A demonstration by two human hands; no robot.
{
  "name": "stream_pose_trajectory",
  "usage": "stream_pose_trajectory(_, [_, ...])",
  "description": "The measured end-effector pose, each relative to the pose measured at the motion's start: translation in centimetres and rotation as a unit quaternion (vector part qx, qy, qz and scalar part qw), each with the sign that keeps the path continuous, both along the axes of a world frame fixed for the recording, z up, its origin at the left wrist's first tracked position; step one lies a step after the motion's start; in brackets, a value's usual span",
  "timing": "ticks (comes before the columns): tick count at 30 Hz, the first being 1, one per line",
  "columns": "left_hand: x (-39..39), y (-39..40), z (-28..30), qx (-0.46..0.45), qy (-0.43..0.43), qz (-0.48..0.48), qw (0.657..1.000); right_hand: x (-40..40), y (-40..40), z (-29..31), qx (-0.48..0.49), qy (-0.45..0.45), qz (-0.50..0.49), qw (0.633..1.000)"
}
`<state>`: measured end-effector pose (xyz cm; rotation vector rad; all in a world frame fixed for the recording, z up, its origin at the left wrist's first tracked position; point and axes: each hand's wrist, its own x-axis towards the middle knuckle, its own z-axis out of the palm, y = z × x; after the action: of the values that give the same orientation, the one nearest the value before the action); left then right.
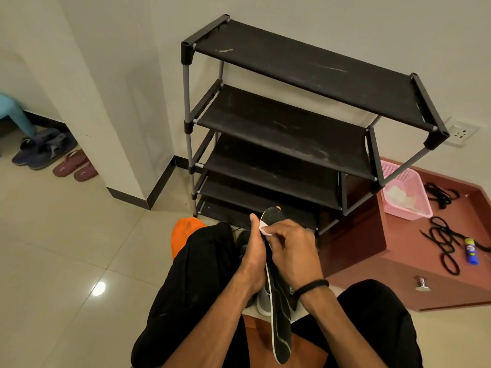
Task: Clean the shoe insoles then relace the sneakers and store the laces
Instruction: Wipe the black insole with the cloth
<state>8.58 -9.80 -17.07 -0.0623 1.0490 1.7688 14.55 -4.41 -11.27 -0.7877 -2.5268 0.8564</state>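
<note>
Beyond my grip stands the shoe rack [287, 134]. My left hand [255, 258] clasps the insole [280, 322], which runs back from that grip over my lap. My right hand [292, 251] pinches a white wipe [265, 231] against its toe end. I'm on the cleaning step; next I'd judge strokes toward the heel.

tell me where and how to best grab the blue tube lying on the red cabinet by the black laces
Pinch the blue tube across its middle, coming straight down from above. It lies flat on the red cabinet top, long sides exposed, its yellow-capped end pointing toward the rack. The black laces lie close along its left side, so keep fingers narrow to avoid snagging a loop.
</note>
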Motion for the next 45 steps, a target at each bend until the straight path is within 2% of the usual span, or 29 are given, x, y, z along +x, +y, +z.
stream_pose_trajectory(10, [-0.3,-0.1,0.8,0.008,-0.003,-0.038,0.999,-3.7,4.6,0.3,0.157,-0.045,-0.097,0.982])
stream_pose_trajectory(13, [-0.5,-0.1,0.6,0.006,-0.010,-0.036,0.999,-3.8,4.5,0.4,0.163,-0.044,-0.110,0.980])
stream_pose_trajectory(17, [-0.7,-0.2,0.2,0.009,-0.047,-0.008,0.999,-2.4,1.1,-0.3,0.120,-0.019,-0.056,0.991])
stream_pose_trajectory(20, [-0.9,-0.2,-0.1,0.009,-0.078,0.015,0.997,-0.9,0.1,-0.2,0.011,0.002,-0.025,1.000])
stream_pose_trajectory(22, [-1.1,-0.2,0.0,0.013,-0.086,0.007,0.996,-0.1,1.4,0.5,-0.164,0.040,-0.048,0.984])
stream_pose_trajectory(24, [-1.3,-0.3,0.2,0.032,-0.084,-0.004,0.996,0.5,2.6,1.2,-0.384,0.117,-0.106,0.910])
stream_pose_trajectory(25, [-1.4,-0.3,0.2,0.039,-0.081,0.000,0.996,0.8,3.1,1.5,-0.456,0.153,-0.131,0.867])
stream_pose_trajectory(27, [-1.3,-0.3,0.0,0.046,-0.079,0.005,0.996,1.2,4.1,1.6,-0.511,0.197,-0.159,0.822])
stream_pose_trajectory(30, [-1.2,-0.4,0.1,0.070,-0.102,0.005,0.992,1.5,5.0,1.9,-0.528,0.217,-0.153,0.806])
stream_pose_trajectory(32, [-1.2,-0.4,0.1,0.071,-0.100,-0.002,0.992,1.4,5.2,2.0,-0.509,0.205,-0.148,0.823])
stream_pose_trajectory(34, [-1.1,-0.4,0.1,0.061,-0.096,-0.002,0.994,1.1,5.2,2.0,-0.458,0.186,-0.150,0.856])
stream_pose_trajectory(35, [-1.1,-0.4,-0.1,0.056,-0.091,0.001,0.994,1.0,5.3,2.2,-0.396,0.172,-0.148,0.890])
stream_pose_trajectory(37, [-1.2,-0.4,-0.2,0.051,-0.078,0.001,0.996,0.4,5.5,2.2,-0.179,0.133,-0.133,0.966])
stream_pose_trajectory(38, [-1.2,-0.4,-0.3,0.051,-0.077,-0.001,0.996,0.0,5.6,2.1,-0.072,0.116,-0.117,0.984])
stream_pose_trajectory(39, [-1.2,-0.3,-0.4,0.049,-0.074,-0.005,0.996,-0.6,5.6,1.9,0.009,0.099,-0.100,0.990])
stream_pose_trajectory(41, [-0.9,-0.2,-0.3,0.060,-0.081,-0.014,0.995,-1.8,5.4,1.0,0.106,0.037,-0.069,0.991])
stream_pose_trajectory(43, [-0.7,-0.2,-0.1,0.071,-0.102,-0.017,0.992,-2.8,4.7,0.0,0.129,-0.035,-0.040,0.990])
stream_pose_trajectory(45, [-0.7,-0.3,-0.2,0.061,-0.106,-0.008,0.992,-3.3,4.2,-0.6,0.115,-0.057,-0.026,0.991])
